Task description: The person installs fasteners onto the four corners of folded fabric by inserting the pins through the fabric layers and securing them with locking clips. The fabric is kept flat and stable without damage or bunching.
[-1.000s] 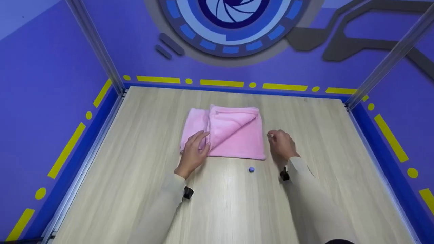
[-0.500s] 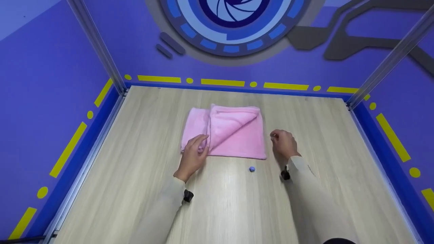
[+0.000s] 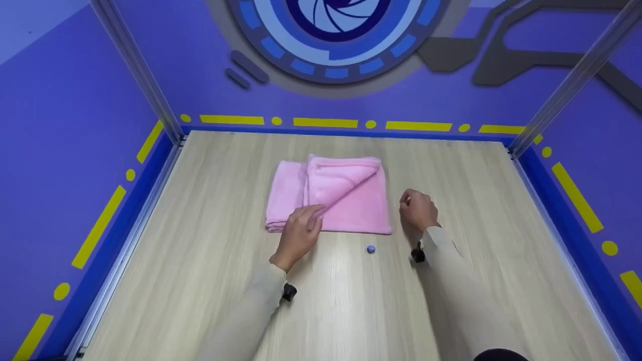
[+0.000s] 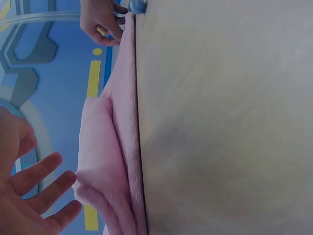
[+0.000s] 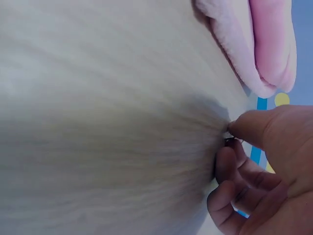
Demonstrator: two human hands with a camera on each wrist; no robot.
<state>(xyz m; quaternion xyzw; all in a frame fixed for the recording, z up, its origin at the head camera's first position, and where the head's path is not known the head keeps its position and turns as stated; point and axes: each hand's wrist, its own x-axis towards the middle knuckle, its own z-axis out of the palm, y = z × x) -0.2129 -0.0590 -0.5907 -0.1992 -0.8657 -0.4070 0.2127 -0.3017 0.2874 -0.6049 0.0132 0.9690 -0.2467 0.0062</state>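
Observation:
A pink folded blanket [image 3: 358, 208] lies on the table, its upper layer turned back along a diagonal. Over the blanket's front edge hovers my left hand [image 3: 299, 233], its fingers spread and loosely bent, holding nothing; in the left wrist view the fingers [image 4: 46, 181] look apart from the plush cloth [image 4: 100, 152]. To the right of the blanket, low at the table, is my right hand [image 3: 419, 209] with curled fingers. Thumb and index finger pinch a small dark thing [image 5: 229, 140], too small to name. A small blue ball [image 3: 371, 249] sits in front of the blanket.
The pale wooden table [image 3: 210, 180] is bounded by a blue-purple back wall [image 3: 165, 75] and side walls with yellow marks. Metal posts [image 3: 138, 70] stand at the back corners. A dark round thing [image 3: 501, 355] shows at the bottom edge.
My left hand has moved right and slightly toward me, from the blanket's left fold to the lower end of the diagonal. The right hand, the blanket and the ball have stayed put.

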